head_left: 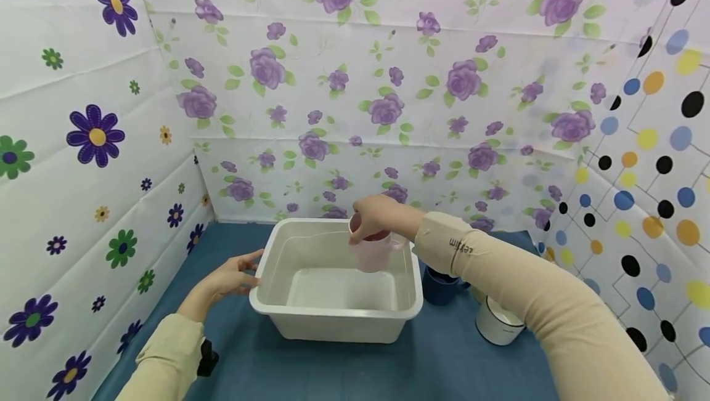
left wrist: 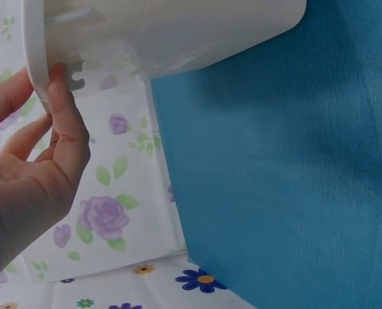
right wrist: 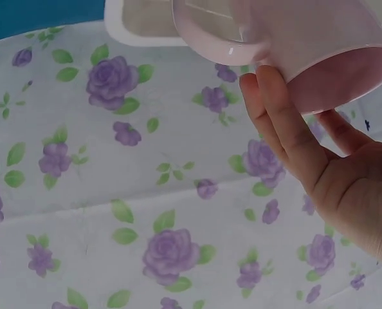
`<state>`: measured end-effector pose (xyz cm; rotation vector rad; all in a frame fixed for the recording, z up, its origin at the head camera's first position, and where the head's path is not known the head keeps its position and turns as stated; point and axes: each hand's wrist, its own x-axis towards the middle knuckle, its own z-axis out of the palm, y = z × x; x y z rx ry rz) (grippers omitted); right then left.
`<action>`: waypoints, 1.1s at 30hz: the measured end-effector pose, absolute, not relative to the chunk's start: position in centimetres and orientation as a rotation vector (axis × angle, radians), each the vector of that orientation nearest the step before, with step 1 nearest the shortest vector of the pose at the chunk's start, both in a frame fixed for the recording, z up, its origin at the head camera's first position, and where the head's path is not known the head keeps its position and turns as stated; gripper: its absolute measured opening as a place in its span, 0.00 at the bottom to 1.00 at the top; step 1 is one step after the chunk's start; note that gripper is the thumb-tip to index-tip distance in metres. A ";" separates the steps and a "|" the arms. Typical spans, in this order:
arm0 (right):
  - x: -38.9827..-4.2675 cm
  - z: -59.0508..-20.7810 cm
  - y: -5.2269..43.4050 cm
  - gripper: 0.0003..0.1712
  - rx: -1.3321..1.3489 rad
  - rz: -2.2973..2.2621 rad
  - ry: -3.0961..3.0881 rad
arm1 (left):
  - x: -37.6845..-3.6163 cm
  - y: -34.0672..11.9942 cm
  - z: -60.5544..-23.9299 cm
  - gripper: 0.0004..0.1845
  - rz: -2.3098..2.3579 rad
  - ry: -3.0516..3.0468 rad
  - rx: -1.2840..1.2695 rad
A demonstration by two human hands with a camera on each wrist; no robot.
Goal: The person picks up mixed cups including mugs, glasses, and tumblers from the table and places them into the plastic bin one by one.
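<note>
A white plastic basin stands on the blue table cover. My right hand grips a pink cup from above by its rim and holds it over the basin's far right part. In the right wrist view the pink cup lies against the fingers, with the basin's rim behind it. My left hand rests with relaxed fingers against the basin's left rim. The left wrist view shows a fingertip touching the basin's rim.
A dark blue mug stands just right of the basin, and a white mug sits further right and nearer. Flower-patterned walls close in the back and both sides. Bare blue cover lies in front of the basin.
</note>
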<state>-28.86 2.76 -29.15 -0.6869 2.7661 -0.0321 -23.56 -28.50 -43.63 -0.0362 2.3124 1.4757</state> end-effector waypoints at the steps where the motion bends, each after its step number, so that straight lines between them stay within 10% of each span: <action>1: -28.9 -29.3 2.5 0.37 -0.691 -0.041 2.763 | -23.6 -28.5 -43.6 0.43 1.474 2.314 -0.049; 33: -30.6 -34.1 -4.8 0.30 -0.763 0.027 2.799 | -23.7 -28.7 -43.4 0.44 1.489 2.276 -0.049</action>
